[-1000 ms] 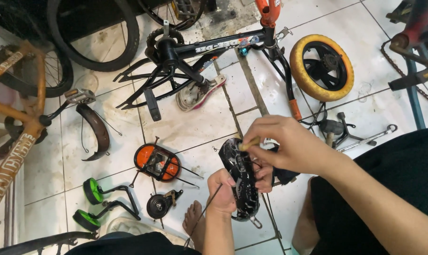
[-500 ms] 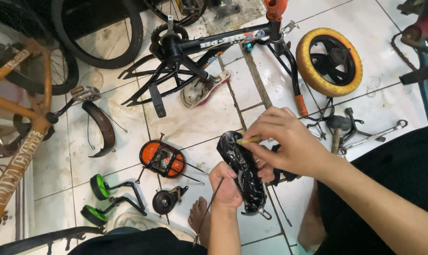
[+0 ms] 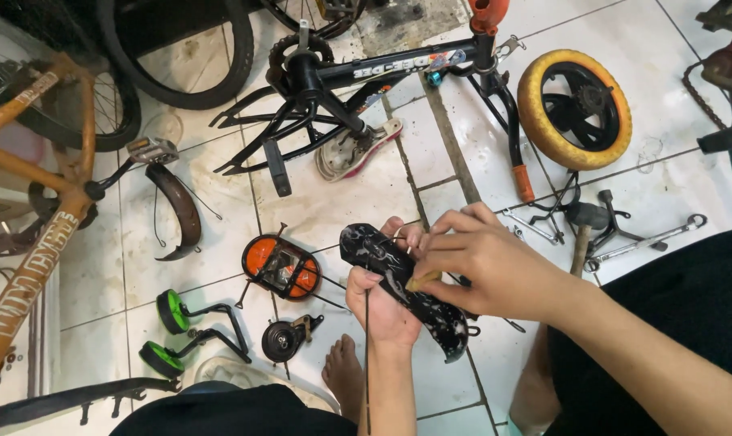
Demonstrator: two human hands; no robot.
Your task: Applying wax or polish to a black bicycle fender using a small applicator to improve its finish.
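My left hand (image 3: 386, 303) grips a black patterned curved bicycle part (image 3: 382, 257), likely a small saddle or guard, from underneath. My right hand (image 3: 483, 262) rests over its middle and pinches a small tan-handled tool (image 3: 420, 282) against it. A thin black cable (image 3: 367, 355) hangs down along my left forearm. My bare foot (image 3: 343, 370) shows below on the white tiled floor.
A stripped black bicycle frame (image 3: 342, 81) lies ahead beside a worn sandal (image 3: 354, 153). A yellow-tyred wheel (image 3: 574, 109) is at right, an orange reflector basket (image 3: 281, 266), green training wheels (image 3: 172, 311) and a black bell (image 3: 281, 341) at left. A hammer (image 3: 582, 222) and spanners (image 3: 644, 241) lie right.
The view has shifted slightly. My hands have turned the black part so it lies more level, and my right hand has slid down toward its middle.
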